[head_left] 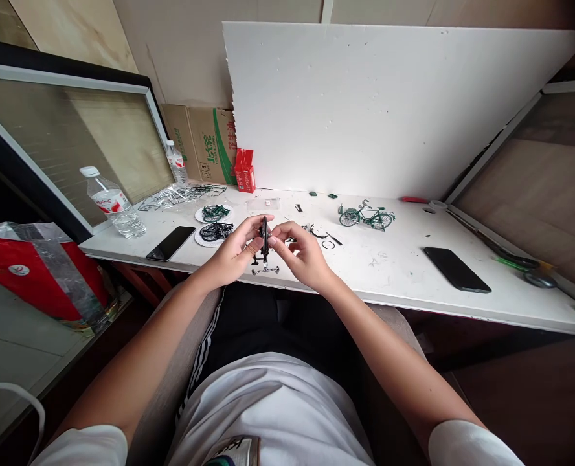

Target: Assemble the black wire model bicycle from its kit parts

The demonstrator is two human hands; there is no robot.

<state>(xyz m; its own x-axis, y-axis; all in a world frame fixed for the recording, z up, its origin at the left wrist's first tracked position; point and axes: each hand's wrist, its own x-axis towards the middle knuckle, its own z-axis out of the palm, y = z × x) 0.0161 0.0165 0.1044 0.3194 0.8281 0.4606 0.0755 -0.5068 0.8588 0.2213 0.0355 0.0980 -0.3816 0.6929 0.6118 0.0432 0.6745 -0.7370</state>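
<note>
Between my two hands, above the table's front edge, is a small black model bicycle [265,241], seen end-on with its handlebar low and toward me. My left hand [241,247] is closed on its left side, thumb against the wheel. From the right, my right hand [301,251] pinches at the same wheel with thumb and fingers; any tiny part in that pinch is hidden. Just beyond my right hand lie loose black parts, including a thin ring [328,244]. A finished green model bicycle [366,216] stands farther right.
Left of my hands, white plates hold green parts [215,212] and black parts [216,231]. A phone [171,243] and water bottles [113,202] are at the left; another phone [456,269] and scissors [525,265] at the right. A red box [245,170] stands before the white board [365,103].
</note>
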